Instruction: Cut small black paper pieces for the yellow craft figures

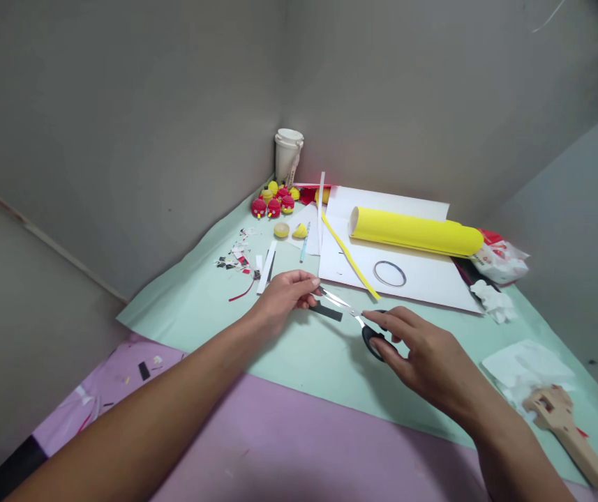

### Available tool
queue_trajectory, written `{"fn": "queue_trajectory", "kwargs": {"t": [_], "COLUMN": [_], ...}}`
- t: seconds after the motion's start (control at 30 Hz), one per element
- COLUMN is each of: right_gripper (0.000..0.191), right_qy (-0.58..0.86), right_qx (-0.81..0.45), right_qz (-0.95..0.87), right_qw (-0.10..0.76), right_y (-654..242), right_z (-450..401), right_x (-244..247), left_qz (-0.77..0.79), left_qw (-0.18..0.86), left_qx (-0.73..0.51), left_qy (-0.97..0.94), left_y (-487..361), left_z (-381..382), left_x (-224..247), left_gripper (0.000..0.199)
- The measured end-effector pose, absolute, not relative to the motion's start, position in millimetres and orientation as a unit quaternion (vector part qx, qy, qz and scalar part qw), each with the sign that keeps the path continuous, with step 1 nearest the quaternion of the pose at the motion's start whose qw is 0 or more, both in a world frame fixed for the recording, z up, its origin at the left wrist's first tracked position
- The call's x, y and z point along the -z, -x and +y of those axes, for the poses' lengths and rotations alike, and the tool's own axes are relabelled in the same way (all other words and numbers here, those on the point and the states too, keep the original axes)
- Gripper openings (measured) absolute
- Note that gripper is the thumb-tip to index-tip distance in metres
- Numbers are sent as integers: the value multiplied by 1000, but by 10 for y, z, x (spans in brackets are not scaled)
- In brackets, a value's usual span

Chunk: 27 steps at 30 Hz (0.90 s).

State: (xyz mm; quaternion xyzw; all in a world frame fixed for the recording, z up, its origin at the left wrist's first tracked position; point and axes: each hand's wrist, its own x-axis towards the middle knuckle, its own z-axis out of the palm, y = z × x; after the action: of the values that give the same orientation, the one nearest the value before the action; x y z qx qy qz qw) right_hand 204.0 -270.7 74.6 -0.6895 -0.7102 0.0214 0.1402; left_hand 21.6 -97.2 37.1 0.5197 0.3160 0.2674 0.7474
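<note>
In my right hand is a pair of scissors with black handles, my fingers and thumb in the loops. Its narrow blades point left, and their tips reach the fingertips of my left hand. Those left fingers are pinched together; whatever small piece is between them is too hidden to name. Just below them a black paper strip shows, one end behind my fingers; I cannot tell whether it touches the table. Left of this hand lie a white strip and paper scraps.
Red and yellow small figures stand at the back by a white cup. A yellow roll, yellow strip and dark ring lie on white sheets. Tissue and a beige tool lie at right.
</note>
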Motion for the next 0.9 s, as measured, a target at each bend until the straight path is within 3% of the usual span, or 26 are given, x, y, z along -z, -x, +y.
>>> {"fn": "queue_trajectory", "kwargs": {"t": [0.9], "right_gripper": [34], "right_qy": [681], "right_qx": [-89], "right_qz": [-704], "right_qw": [184], "right_y": [-2094], "right_z": [-2687], "right_x": [-716], "left_qz": [315], "left_qw": [747], "left_qx": [-261], "left_qy": [-525], "left_y": [-222], "left_z": [-980], "left_x": [-379], "left_gripper": [17]}}
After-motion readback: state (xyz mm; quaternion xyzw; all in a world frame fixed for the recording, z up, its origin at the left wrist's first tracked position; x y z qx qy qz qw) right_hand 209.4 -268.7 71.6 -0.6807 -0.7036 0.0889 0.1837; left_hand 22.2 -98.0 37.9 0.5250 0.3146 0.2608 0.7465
